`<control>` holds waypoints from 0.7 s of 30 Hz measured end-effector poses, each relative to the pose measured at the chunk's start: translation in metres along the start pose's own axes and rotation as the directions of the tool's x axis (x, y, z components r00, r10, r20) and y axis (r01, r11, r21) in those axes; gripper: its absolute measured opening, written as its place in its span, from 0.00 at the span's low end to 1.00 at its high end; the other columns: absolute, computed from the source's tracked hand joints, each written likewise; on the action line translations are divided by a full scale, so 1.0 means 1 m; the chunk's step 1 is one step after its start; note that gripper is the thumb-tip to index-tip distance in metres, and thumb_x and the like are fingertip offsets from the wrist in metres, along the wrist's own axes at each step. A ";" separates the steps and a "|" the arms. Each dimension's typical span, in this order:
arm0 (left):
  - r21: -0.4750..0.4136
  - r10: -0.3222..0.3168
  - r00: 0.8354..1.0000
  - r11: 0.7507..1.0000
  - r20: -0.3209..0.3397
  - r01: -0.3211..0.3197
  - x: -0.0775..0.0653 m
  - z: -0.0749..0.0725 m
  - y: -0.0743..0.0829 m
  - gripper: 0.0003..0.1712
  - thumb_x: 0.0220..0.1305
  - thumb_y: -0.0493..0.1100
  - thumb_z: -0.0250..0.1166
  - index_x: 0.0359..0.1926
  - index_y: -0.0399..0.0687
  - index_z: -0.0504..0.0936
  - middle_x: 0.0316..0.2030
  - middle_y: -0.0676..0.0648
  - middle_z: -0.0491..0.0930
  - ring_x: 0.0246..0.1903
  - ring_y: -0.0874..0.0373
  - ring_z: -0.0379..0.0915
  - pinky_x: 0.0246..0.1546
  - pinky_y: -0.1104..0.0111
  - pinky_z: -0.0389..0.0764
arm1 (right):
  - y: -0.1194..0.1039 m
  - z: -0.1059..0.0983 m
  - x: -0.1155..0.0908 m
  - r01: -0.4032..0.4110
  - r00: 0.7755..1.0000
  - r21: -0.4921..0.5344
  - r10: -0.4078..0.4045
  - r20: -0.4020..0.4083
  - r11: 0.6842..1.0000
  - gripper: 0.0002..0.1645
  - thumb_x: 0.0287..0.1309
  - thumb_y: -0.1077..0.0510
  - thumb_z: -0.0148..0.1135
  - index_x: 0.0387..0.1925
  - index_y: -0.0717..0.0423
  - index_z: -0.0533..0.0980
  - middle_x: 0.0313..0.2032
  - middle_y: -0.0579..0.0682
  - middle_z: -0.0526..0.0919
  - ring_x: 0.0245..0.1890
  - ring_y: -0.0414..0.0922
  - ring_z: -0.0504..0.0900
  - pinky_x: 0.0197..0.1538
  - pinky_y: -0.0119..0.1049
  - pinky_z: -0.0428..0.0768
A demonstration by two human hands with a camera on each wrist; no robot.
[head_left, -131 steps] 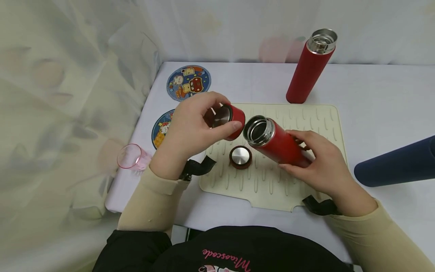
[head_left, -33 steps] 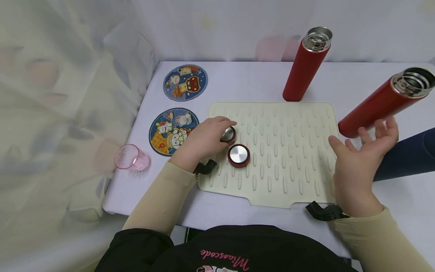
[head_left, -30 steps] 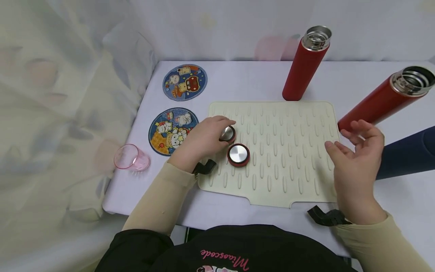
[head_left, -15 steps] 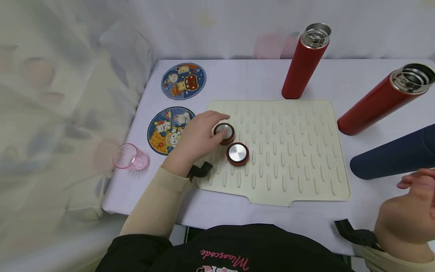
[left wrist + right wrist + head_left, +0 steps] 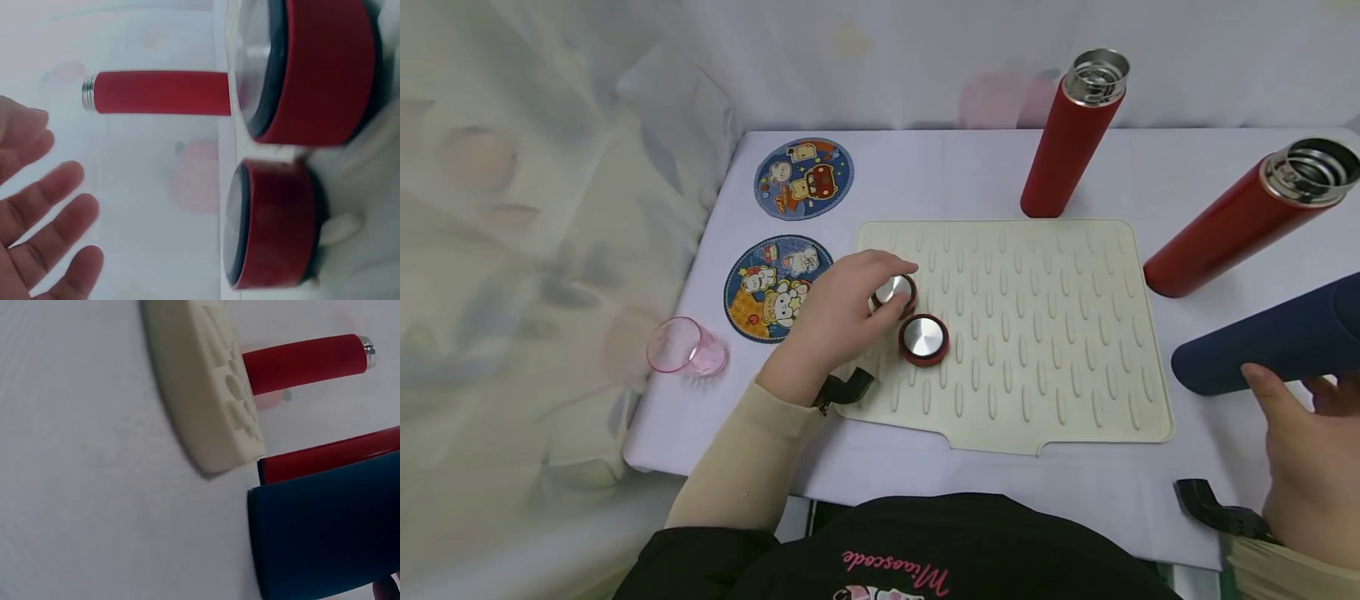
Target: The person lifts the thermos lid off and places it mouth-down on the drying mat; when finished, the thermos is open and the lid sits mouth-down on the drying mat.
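Two red lids with brushed steel tops lie side by side on the cream ribbed mat: the left lid (image 5: 895, 288) and the right lid (image 5: 923, 340). My left hand (image 5: 842, 304) hovers over the left one. In the left wrist view its fingers (image 5: 53, 234) are spread apart, with a gap between them and both lids. My right hand (image 5: 1318, 450) is at the near side of a navy flask (image 5: 1262, 346), thumb extended along its lower edge. A fingertip (image 5: 386, 589) shows close to the flask in the right wrist view.
One red flask (image 5: 1071, 142), its steel mouth uncovered, stands behind the mat (image 5: 1000, 433). Another uncovered red flask (image 5: 1232, 229) is at its right. Two round cartoon coasters, one upper (image 5: 803, 179) and one lower (image 5: 775, 287), lie left, near a pink clear cup (image 5: 688, 348).
My right hand has let go of the red flask, now standing at the right, and moved to the navy flask. My left hand has released the lid it held onto the mat.
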State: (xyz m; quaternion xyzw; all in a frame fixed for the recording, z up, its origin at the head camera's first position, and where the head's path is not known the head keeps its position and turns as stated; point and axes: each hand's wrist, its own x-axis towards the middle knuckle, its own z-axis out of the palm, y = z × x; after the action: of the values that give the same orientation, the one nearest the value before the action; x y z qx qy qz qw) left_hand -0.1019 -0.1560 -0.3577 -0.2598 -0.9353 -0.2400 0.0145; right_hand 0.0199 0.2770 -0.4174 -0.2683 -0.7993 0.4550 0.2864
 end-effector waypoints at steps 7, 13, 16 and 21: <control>0.015 0.168 0.983 0.986 -0.079 -0.167 -0.009 0.008 0.008 0.18 0.76 0.43 0.70 0.63 0.48 0.89 0.61 0.46 0.88 0.62 0.48 0.83 0.62 0.55 0.85 | -0.009 0.009 0.000 -0.069 0.998 -0.021 0.069 0.007 0.997 0.49 0.71 0.67 0.70 0.83 0.38 0.58 0.76 0.36 0.71 0.69 0.34 0.69 0.75 0.33 0.66; 0.012 0.173 0.983 0.985 -0.060 -0.173 -0.014 0.009 0.013 0.20 0.76 0.46 0.71 0.64 0.49 0.89 0.62 0.46 0.87 0.64 0.49 0.82 0.65 0.54 0.84 | -0.011 0.010 0.002 -0.227 0.974 -0.016 0.227 -0.007 0.974 0.48 0.75 0.63 0.68 0.85 0.34 0.56 0.80 0.36 0.67 0.75 0.35 0.67 0.82 0.33 0.63; 0.008 0.184 0.981 0.983 -0.063 -0.184 -0.015 0.010 0.013 0.20 0.76 0.46 0.71 0.64 0.48 0.89 0.62 0.45 0.87 0.64 0.49 0.82 0.66 0.55 0.83 | -0.011 0.006 0.000 -0.192 0.981 -0.021 0.192 -0.017 0.981 0.47 0.77 0.63 0.66 0.86 0.36 0.55 0.82 0.37 0.64 0.80 0.38 0.65 0.84 0.36 0.60; 0.006 0.222 0.970 0.975 -0.098 -0.223 -0.016 0.009 0.014 0.19 0.75 0.45 0.71 0.63 0.47 0.89 0.61 0.45 0.88 0.63 0.49 0.83 0.66 0.55 0.84 | -0.018 0.002 -0.002 0.019 1.000 0.194 -0.021 0.006 0.981 0.47 0.71 0.72 0.68 0.83 0.48 0.61 0.78 0.46 0.72 0.77 0.46 0.69 0.84 0.36 0.62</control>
State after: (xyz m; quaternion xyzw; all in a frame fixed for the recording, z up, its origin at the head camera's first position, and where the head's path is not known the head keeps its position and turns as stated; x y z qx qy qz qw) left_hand -0.0800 -0.1493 -0.3623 -0.3510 -0.8977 -0.2518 0.0865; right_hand 0.0165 0.2669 -0.4032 -0.2294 -0.7550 0.5289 0.3125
